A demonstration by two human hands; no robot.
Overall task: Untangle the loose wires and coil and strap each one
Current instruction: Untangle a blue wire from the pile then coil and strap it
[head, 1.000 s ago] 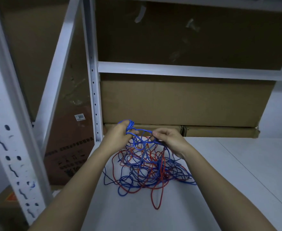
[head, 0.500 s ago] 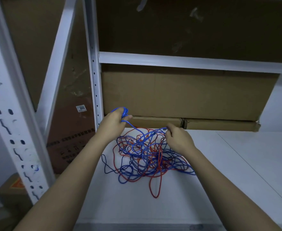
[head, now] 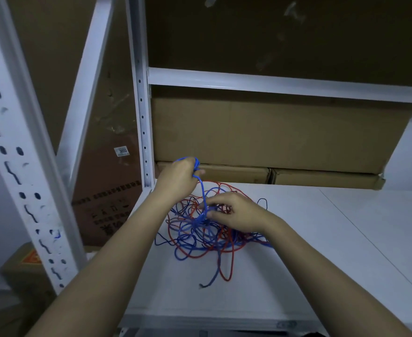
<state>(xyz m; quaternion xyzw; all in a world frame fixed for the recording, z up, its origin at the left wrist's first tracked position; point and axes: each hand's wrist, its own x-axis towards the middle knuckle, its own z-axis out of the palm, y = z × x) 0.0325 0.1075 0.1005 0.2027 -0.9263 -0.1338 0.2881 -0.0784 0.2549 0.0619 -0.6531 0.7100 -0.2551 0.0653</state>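
Your right hand (head: 236,214) has dropped from the taut blue wire (head: 202,190) into the middle of the tangle (head: 207,229) near the shelf's (head: 321,251) back-left corner, fingers curled and pinching strands. Your left hand (head: 179,177) still grips the gathered blue loops above it, so the coiling waits on freeing a snag. I count two colours, blue and red (head: 224,268), one loose blue end, no straps.

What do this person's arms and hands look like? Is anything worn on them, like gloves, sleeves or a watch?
Both arms are bare along their whole visible length, with no sleeves showing. The left hand and the right hand wear no gloves. No watch, bracelet or ring can be seen, and no markings show. The light is dim, so small details could be missed.
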